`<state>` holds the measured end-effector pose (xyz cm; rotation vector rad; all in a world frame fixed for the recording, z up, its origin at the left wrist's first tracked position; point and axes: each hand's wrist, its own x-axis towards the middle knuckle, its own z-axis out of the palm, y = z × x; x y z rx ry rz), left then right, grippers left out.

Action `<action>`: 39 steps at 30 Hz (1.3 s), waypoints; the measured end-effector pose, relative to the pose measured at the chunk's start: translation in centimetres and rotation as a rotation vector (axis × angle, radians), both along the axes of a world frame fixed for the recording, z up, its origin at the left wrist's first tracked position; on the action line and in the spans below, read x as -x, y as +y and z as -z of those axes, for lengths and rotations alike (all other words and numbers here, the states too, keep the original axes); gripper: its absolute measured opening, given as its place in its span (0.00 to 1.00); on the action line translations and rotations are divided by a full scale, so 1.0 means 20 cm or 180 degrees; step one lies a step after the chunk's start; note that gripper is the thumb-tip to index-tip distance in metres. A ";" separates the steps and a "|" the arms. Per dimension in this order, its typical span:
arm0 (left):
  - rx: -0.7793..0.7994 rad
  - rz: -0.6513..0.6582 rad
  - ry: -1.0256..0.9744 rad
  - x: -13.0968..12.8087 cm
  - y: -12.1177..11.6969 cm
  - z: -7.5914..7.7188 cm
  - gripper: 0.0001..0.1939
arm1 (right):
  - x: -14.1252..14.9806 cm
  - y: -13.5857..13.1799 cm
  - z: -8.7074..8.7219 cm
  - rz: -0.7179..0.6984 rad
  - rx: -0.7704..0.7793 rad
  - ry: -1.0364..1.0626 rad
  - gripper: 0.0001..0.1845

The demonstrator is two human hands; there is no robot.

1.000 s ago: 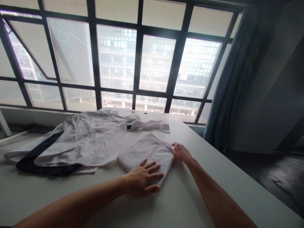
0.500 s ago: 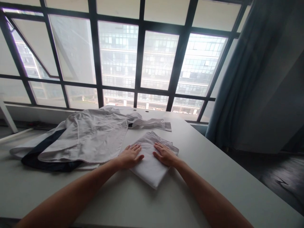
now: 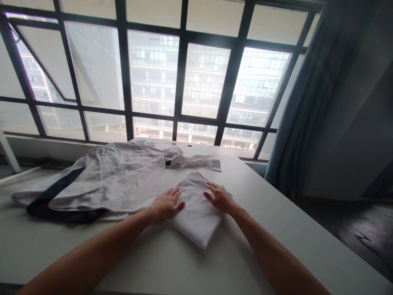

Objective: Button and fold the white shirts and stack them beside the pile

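Far left of the folded white cloth [image 3: 196,221]: a slanted white bar [image 3: 10,153]. Behind it, a dark-framed window [image 3: 181,73] runs across beyond the cloth; one pane [image 3: 46,59], far to the cloth's left, stands ajar.

Nearer, left of the cloth: navy fabric [image 3: 53,194], partly covered by a creased white garment [image 3: 116,176] spread wide. Garment's right edge comes close to the cloth; contact cannot be told, left hand in the way.

Left hand [image 3: 166,203]: on the cloth's left edge, palm down, fingers stretched and fairly close together, thumb apart. Grasps nothing.

Cloth itself: a flat, roughly four-sided packet, one corner toward the person, lying on the white table [image 3: 153,262] between the two hands. Just beyond the cloth, a narrow sleeve-like strip [image 3: 196,162], white, its end flat. Two dark spots [image 3: 189,146] on the tabletop farther beyond.

Right hand [image 3: 218,197]: over the cloth's right edge, fingers extended, slightly bent, thumb held apart. No grasp seen; whether the palm presses down, cannot tell.

Well right of the cloth, past the tabletop: hanging grey-blue curtain [image 3: 294,106], dim; dark floor [image 3: 362,229], detail blurred.
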<state>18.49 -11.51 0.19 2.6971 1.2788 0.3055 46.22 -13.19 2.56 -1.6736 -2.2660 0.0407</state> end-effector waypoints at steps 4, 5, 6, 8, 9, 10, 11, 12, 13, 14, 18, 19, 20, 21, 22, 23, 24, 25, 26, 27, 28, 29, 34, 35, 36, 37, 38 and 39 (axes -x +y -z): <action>0.0076 0.0234 -0.0037 -0.03 -0.07 -0.02 0.39 | 0.16 0.00 -0.01 -0.0664 -0.0043 0.0094 0.31; 0.0054 0.0283 -0.0062 -0.04 -0.08 -0.02 0.39 | 0.21 0.01 -0.01 -0.0798 0.0064 0.0033 0.30; 0.0026 0.0310 -0.0093 -0.04 -0.09 -0.02 0.39 | 0.25 0.04 0.00 -0.0884 0.0185 -0.0050 0.30; 0.0021 0.0281 -0.0128 -0.04 -0.10 -0.02 0.39 | 0.29 0.11 0.02 -0.0908 0.0386 -0.0219 0.30; 0.0048 0.0239 -0.0122 -0.04 -0.10 -0.02 0.40 | 0.29 0.15 0.04 -0.0848 0.0449 -0.0287 0.30; 0.0095 0.0193 -0.0097 -0.04 -0.10 -0.02 0.41 | 0.28 0.20 0.05 -0.0753 0.0491 -0.0341 0.31; 0.0146 0.0152 -0.0064 -0.04 -0.10 -0.03 0.41 | 0.25 0.25 0.05 -0.0641 0.0522 -0.0384 0.32; 0.0189 0.0130 -0.0034 -0.04 -0.10 -0.03 0.42 | 0.23 0.30 0.06 -0.0521 0.0540 -0.0422 0.33; 0.0217 0.0124 -0.0013 -0.04 -0.10 -0.04 0.42 | 0.20 0.35 0.06 -0.0406 0.0550 -0.0462 0.33; 0.0237 0.0124 0.0000 -0.04 -0.11 -0.04 0.42 | 0.17 0.38 0.05 -0.0298 0.0554 -0.0501 0.33; 0.0227 0.0140 -0.0028 -0.04 -0.12 -0.06 0.41 | 0.15 0.40 0.05 0.0000 0.0391 -0.0573 0.32; 0.0201 0.0138 -0.0023 -0.04 -0.12 -0.06 0.41 | 0.16 0.37 0.06 -0.0023 0.0332 -0.0555 0.32; 0.0177 0.0138 0.0004 -0.04 -0.12 -0.07 0.40 | 0.18 0.33 0.07 -0.0107 0.0291 -0.0524 0.32; 0.0164 0.0136 0.0045 -0.04 -0.13 -0.07 0.40 | 0.20 0.29 0.08 -0.0248 0.0280 -0.0481 0.32; 0.0165 0.0131 0.0091 -0.04 -0.13 -0.07 0.40 | 0.20 0.26 0.10 -0.0406 0.0299 -0.0428 0.33; 0.0180 0.0129 0.0128 -0.05 -0.13 -0.08 0.40 | 0.20 0.22 0.12 -0.0536 0.0342 -0.0378 0.34; 0.0199 0.0135 0.0146 -0.05 -0.14 -0.08 0.41 | 0.19 0.19 0.13 -0.0606 0.0395 -0.0344 0.34; 0.0217 0.0141 0.0150 -0.05 -0.14 -0.08 0.41 | 0.16 0.17 0.13 -0.0598 0.0438 -0.0327 0.35; 0.0225 0.0139 0.0148 -0.05 -0.14 -0.09 0.41 | 0.13 0.15 0.14 -0.0506 0.0474 -0.0327 0.35; 0.0223 0.0128 0.0150 -0.05 -0.14 -0.09 0.40 | 0.09 0.14 0.13 -0.0351 0.0498 -0.0339 0.35; 0.0211 0.0110 0.0160 -0.05 -0.14 -0.09 0.40 | 0.05 0.13 0.13 -0.0181 0.0499 -0.0355 0.35; 0.0200 0.0085 0.0177 -0.05 -0.14 -0.09 0.40 | 0.01 0.12 0.12 -0.0036 0.0468 -0.0366 0.35; 0.0275 0.0042 0.0186 -0.05 -0.14 -0.10 0.41 | -0.05 0.02 0.10 -0.0331 0.0319 -0.0219 0.37; 0.0301 0.0050 0.0184 -0.05 -0.14 -0.11 0.41 | -0.04 -0.01 0.10 -0.0499 0.0346 -0.0180 0.38; 0.0320 0.0049 0.0191 -0.05 -0.14 -0.11 0.41 | -0.04 -0.02 0.10 -0.0631 0.0381 -0.0160 0.39; 0.0338 0.0031 0.0213 -0.06 -0.15 -0.12 0.41 | -0.03 -0.03 0.10 -0.0701 0.0409 -0.0161 0.40; 0.0353 -0.0005 0.0244 -0.06 -0.15 -0.12 0.40 | -0.03 -0.03 0.10 -0.0709 0.0434 -0.0180 0.40; 0.0372 -0.0054 0.0286 -0.06 -0.15 -0.13 0.40 | -0.03 -0.02 0.10 -0.0669 0.0458 -0.0206 0.40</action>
